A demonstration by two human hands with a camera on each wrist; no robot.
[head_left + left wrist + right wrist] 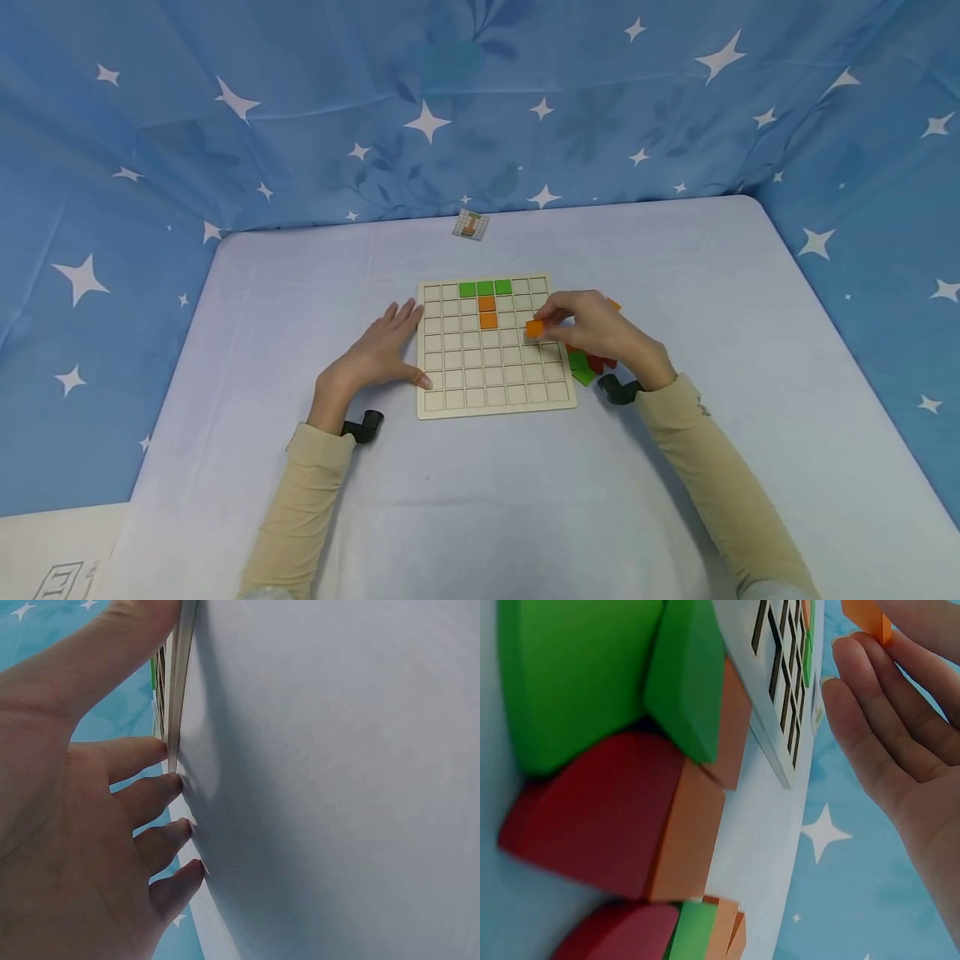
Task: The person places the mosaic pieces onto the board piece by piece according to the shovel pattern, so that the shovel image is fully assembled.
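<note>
A pale grid board (453, 392) lies on the white-covered table, with several green tiles (485, 288) in a row along its top and two orange tiles (487, 320) stacked below the middle one. Above the board's right half, my right hand (592, 325) pinches an orange square tile (534, 329) between thumb and fingers; the right wrist view catches that tile's edge too. My left hand (382, 350) rests at the board's left edge, fingers spread, thumb over the lower-left corner. In the left wrist view, its fingertips (180, 780) touch the board's side and the cloth.
Loose green, red and orange pieces (581, 367) lie beside the board's right edge, partly under my right hand. Some of the red pieces (592, 817) have a curved side. A small patterned card (471, 224) sits near the table's back edge, before a blue starry curtain (300, 100).
</note>
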